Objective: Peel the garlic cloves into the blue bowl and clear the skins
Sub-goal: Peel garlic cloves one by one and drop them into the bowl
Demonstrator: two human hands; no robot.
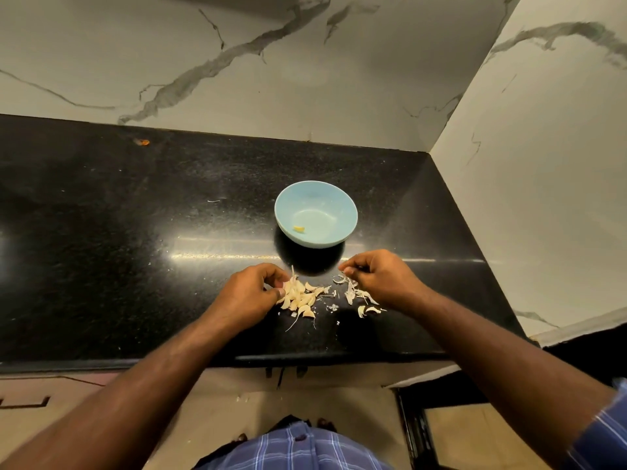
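Note:
A light blue bowl (316,213) stands on the black counter (135,232) with one small yellowish clove (299,228) inside. In front of it lies a heap of unpeeled garlic cloves (300,298). My left hand (252,293) rests at the heap's left side, its curled fingers and thumb pinching a clove at the edge. To the right lies a scatter of papery skins (356,295). My right hand (376,274) hovers just above those skins, fingertips pinched together on a bit of skin.
A marble wall runs behind the counter and another (543,164) closes it off on the right. The counter's front edge (305,359) is just below the garlic. A small orange scrap (142,142) lies far back left.

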